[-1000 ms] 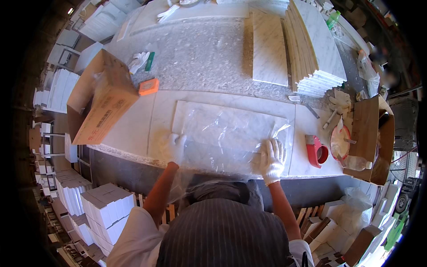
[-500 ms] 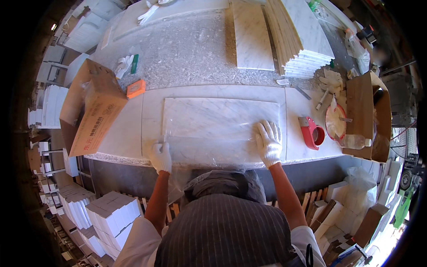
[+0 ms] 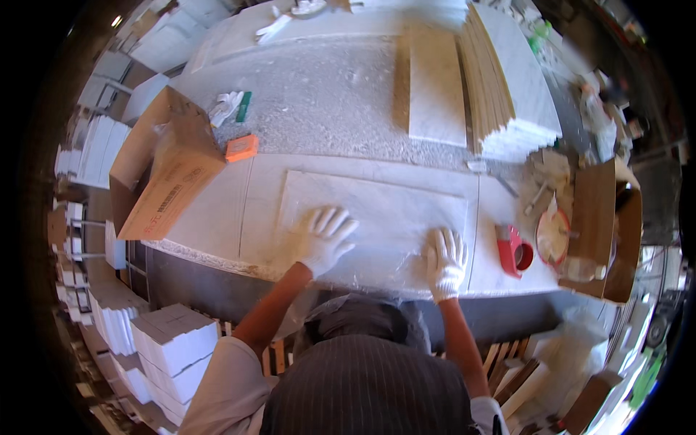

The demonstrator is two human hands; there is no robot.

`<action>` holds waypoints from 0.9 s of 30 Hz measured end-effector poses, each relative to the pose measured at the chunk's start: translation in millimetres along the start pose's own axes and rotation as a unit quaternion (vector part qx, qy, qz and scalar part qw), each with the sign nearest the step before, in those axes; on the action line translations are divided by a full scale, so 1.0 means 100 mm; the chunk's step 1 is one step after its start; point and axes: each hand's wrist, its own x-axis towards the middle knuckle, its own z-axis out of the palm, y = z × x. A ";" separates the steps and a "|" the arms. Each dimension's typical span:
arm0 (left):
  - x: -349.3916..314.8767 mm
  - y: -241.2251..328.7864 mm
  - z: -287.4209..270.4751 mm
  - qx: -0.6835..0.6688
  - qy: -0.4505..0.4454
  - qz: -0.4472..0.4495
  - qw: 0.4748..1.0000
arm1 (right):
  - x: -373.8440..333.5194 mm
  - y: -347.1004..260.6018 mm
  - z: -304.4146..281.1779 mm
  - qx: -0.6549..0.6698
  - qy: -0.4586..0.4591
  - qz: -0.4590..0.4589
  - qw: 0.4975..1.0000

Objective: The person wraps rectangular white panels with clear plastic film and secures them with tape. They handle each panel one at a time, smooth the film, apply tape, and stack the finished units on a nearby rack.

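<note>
- Left hand (image 3: 322, 238), in a white glove, pressed flat on the marble tile (image 3: 377, 217), fingers spread wide, gripping nothing.
- Right hand (image 3: 445, 262), also gloved, flat on the tile's near right corner, fingers fanned open, nothing held.
- Tile lying flat near the front edge of the workbench (image 3: 217, 210), roughly midway along it, wrapped in clear plastic film (image 3: 362, 272) that hangs over that edge.
- Open cardboard box (image 3: 163, 181) at the bench's left end, tilted.
- Orange block (image 3: 241, 148) just beyond the box, well apart from the tile.
- Red tape dispenser (image 3: 513, 250) right of the tile, near the front edge.
- Stack of tiles (image 3: 507, 80) toward the far right corner.
</note>
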 end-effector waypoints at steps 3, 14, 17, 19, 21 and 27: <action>-0.02 -0.40 -0.23 0.062 -0.020 -0.073 0.995 | -0.12 0.18 0.18 -0.024 0.035 0.003 0.999; -0.78 -0.25 -0.38 0.011 -0.011 -0.015 1.000 | -0.04 -0.01 0.10 -0.007 0.030 0.016 0.999; -0.48 0.30 -0.80 -0.065 -0.267 0.106 0.956 | -0.06 0.11 0.13 -0.026 0.041 0.001 0.999; -0.82 0.30 -0.48 -0.078 -0.219 0.176 0.957 | -0.05 0.10 0.18 -0.040 0.021 -0.005 0.999; -0.91 0.26 -0.41 0.016 -0.255 0.248 0.935 | -0.06 0.09 0.18 -0.036 0.007 0.015 0.999; -1.72 -0.14 0.36 0.158 -0.445 0.207 0.857 | -0.07 0.09 0.23 -0.023 0.019 0.016 0.999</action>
